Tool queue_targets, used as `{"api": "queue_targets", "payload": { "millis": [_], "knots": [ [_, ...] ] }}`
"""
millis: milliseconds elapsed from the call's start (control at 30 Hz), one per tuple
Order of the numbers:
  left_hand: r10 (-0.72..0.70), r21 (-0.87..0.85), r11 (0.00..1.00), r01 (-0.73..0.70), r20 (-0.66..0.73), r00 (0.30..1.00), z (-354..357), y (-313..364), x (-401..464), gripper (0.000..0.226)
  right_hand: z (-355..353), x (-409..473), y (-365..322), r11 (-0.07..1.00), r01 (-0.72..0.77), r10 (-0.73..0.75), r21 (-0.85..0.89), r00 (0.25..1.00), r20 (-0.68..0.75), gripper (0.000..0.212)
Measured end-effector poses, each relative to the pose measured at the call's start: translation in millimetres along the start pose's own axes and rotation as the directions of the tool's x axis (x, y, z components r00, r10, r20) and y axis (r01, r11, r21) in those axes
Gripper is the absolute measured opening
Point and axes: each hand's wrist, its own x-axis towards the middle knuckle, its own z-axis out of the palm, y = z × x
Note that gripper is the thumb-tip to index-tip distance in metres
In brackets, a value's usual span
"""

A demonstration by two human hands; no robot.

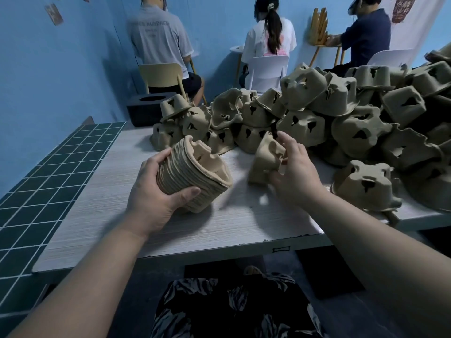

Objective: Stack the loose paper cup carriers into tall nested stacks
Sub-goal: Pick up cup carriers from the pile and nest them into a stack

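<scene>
Between the curled fingers (pixel 168 152) and thumb of the person's left hand (pixel 151 193) sits a nested stack of tan moulded-pulp cup carriers (pixel 192 175), tipped on its side so the open end faces right and away; its lower edge is just above or touching the pale wood-grain surface (pixel 102 203), I cannot tell which. Just to the right, the right hand (pixel 296 173) pinches a single loose tan pulp cup carrier (pixel 267 157) between thumb and bent fingers (pixel 286 140), holding it tilted near the stack's mouth but apart from it. The carrier looks slightly blurred.

Behind and to the right of both hands a big heap of loose tan pulp carriers (pixel 341 118) covers the far half of the surface, most lying bottom-up. One upturned carrier (pixel 366 184) sits alone near the front right edge. A black box with a round opening (pixel 151 106) stands at the far left corner behind the heap. Dark green tiles (pixel 48 181) run along the left. Further back, three people sit on chairs facing the blue wall (pixel 61 69).
</scene>
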Motion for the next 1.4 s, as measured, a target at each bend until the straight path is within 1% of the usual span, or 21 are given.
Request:
{"api": "queue_targets", "payload": {
  "millis": [133, 233, 367, 467, 533, 600, 667, 767, 833, 900, 967, 1033, 1133, 1200, 1267, 1333, 1400],
  "knots": [
    [0.017, -0.008, 1.000, -0.017, 0.014, 1.000, 4, 3, 2, 0.103, -2, -9, 6, 0.992, 0.067, -0.062, -0.103, 0.997, 0.051, 0.095],
    [0.029, -0.014, 0.999, -0.029, 0.033, 0.999, 8, 6, 3, 0.101, -4, -13, 10, 0.975, 0.109, -0.099, -0.194, 0.993, 0.063, 0.094],
    [0.044, -0.017, 0.999, -0.043, 0.049, 0.998, 14, 11, 2, 0.095, -11, -14, 11, 0.953, 0.126, -0.124, -0.275, 0.992, 0.027, 0.082],
    [0.052, -0.016, 0.999, -0.051, 0.057, 0.997, 17, 14, 2, 0.098, -17, -17, 11, 0.928, 0.130, -0.136, -0.349, 0.991, 0.007, 0.071],
    [0.052, -0.014, 0.999, -0.051, 0.055, 0.997, 18, 14, 1, 0.100, -20, -19, 12, 0.922, 0.124, -0.137, -0.367, 0.991, -0.010, 0.061],
    [0.051, -0.020, 0.999, -0.050, 0.049, 0.998, 19, 14, 1, 0.099, -20, -20, 13, 0.929, 0.097, -0.114, -0.358, 0.993, -0.026, 0.055],
    [0.049, -0.029, 0.998, -0.048, 0.049, 0.998, 21, 14, 1, 0.096, -21, -21, 15, 0.941, 0.057, -0.077, -0.332, 0.996, -0.047, 0.053],
    [0.048, -0.039, 0.998, -0.046, 0.054, 0.997, 24, 16, 0, 0.097, -22, -20, 12, 0.979, 0.002, -0.022, -0.203, 0.995, -0.096, 0.053],
    [0.052, -0.039, 0.998, -0.051, 0.048, 0.997, 26, 17, 0, 0.099, -22, -20, 6, 0.995, 0.027, -0.039, -0.092, 0.992, -0.123, 0.049],
    [0.054, -0.044, 0.998, -0.052, 0.053, 0.997, 29, 19, -1, 0.102, -21, -23, -4, 0.997, 0.067, -0.064, 0.024, 0.989, -0.135, 0.041],
    [0.060, -0.049, 0.997, -0.057, 0.064, 0.996, 32, 21, -1, 0.103, -19, -27, -13, 0.991, 0.086, -0.076, 0.099, 0.992, -0.105, 0.036],
    [0.062, -0.059, 0.997, -0.058, 0.075, 0.995, 36, 23, -1, 0.102, -13, -32, -17, 0.987, 0.124, -0.119, 0.100, 0.992, -0.052, 0.036],
    [0.070, -0.070, 0.995, -0.065, 0.074, 0.995, 42, 26, -2, 0.106, -7, -40, -17, 0.978, 0.208, -0.208, 0.034, 0.978, 0.011, 0.041],
    [0.079, -0.060, 0.995, -0.075, 0.073, 0.994, 45, 28, -2, 0.107, -8, -44, -16, 0.971, 0.238, -0.238, 0.027, 0.971, -0.003, 0.040],
    [0.076, -0.055, 0.996, -0.072, 0.075, 0.994, 48, 29, -2, 0.107, -12, -47, -14, 0.963, 0.266, -0.264, 0.055, 0.964, -0.044, 0.036],
    [0.076, -0.055, 0.996, -0.072, 0.079, 0.994, 50, 31, -1, 0.108, -16, -50, -12, 0.949, 0.305, -0.299, 0.083, 0.952, -0.070, 0.036],
    [0.080, -0.059, 0.995, -0.075, 0.085, 0.993, 52, 33, -1, 0.104, -20, -52, -8, 0.929, 0.361, -0.357, 0.080, 0.932, -0.059, 0.038]
  ]
}}
